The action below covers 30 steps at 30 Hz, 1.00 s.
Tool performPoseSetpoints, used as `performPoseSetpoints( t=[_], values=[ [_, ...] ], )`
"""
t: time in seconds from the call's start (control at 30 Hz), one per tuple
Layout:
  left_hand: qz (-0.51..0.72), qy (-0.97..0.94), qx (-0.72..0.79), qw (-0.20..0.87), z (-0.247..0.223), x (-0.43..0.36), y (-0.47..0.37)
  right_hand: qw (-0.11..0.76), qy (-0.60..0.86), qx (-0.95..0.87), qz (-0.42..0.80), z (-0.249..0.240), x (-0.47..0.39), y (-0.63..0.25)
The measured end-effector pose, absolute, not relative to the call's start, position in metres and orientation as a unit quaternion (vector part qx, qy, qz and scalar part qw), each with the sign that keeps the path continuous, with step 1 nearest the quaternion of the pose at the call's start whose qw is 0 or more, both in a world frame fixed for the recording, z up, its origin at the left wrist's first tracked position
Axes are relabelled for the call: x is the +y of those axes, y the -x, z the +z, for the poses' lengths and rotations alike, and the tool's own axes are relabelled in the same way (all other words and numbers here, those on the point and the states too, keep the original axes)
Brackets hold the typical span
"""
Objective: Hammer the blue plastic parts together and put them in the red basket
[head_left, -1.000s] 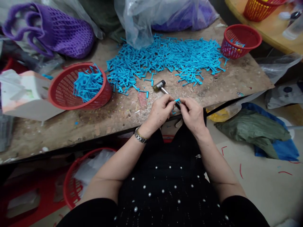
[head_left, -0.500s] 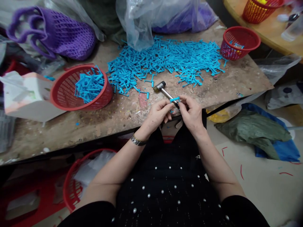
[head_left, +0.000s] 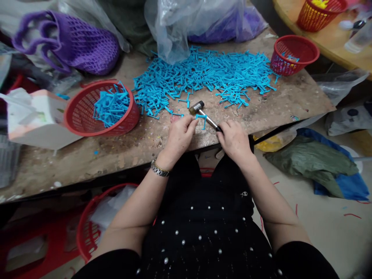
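Near the table's front edge, my left hand [head_left: 179,136] pinches a small blue plastic piece [head_left: 204,118], which sticks out to the right from the fingertips. A small hammer [head_left: 207,118] lies slanted on the table, its dark head away from me. My right hand [head_left: 236,140] is closed round the black end of its handle. Beyond both hands spreads a large heap of blue plastic pieces [head_left: 203,71]. To the left, a red basket [head_left: 71,116] holds more blue pieces.
A tissue box [head_left: 43,120] and a purple net bag [head_left: 84,46] are at the left. A smaller red basket [head_left: 308,50] stands at the back right corner. Clear plastic bags [head_left: 171,31] hang over the heap's back edge. A red basket with plastic sits below the table.
My hands have moved apart. The left has gone left and slightly forward with the blue piece, and the right has let go of the piece and taken the hammer's handle.
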<state>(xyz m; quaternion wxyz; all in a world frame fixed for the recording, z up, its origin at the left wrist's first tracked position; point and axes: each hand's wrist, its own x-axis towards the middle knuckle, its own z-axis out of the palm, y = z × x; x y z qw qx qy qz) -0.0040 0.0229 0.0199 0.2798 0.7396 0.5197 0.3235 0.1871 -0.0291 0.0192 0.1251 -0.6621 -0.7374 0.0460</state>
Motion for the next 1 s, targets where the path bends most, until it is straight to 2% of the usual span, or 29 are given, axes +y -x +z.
performPoseSetpoints(
  t=[0.17,0.23,0.47,0.6,0.83,1.0],
  values=[
    [0.299,-0.761,0.538,0.205,0.026,0.029,0.009,0.087,0.669,-0.737,0.047,0.022,-0.026,-0.181],
    [0.286,-0.768,0.546,0.175,0.027,0.033,0.011,0.099,0.663,-0.74,0.059,0.021,-0.025,-0.184],
    [0.21,-0.797,0.557,0.105,0.027,0.046,0.004,0.266,0.638,-0.712,0.126,0.01,-0.021,-0.215],
    [0.153,-0.803,0.569,0.087,0.028,0.056,-0.009,0.315,0.607,-0.713,0.151,0.012,-0.026,-0.225],
    [0.108,-0.802,0.584,0.07,0.027,0.066,-0.026,0.344,0.591,-0.711,0.166,0.016,-0.039,-0.22],
    [0.07,-0.804,0.587,0.062,0.029,0.065,-0.03,0.318,0.588,-0.723,0.171,0.011,-0.043,-0.217]
  ],
)
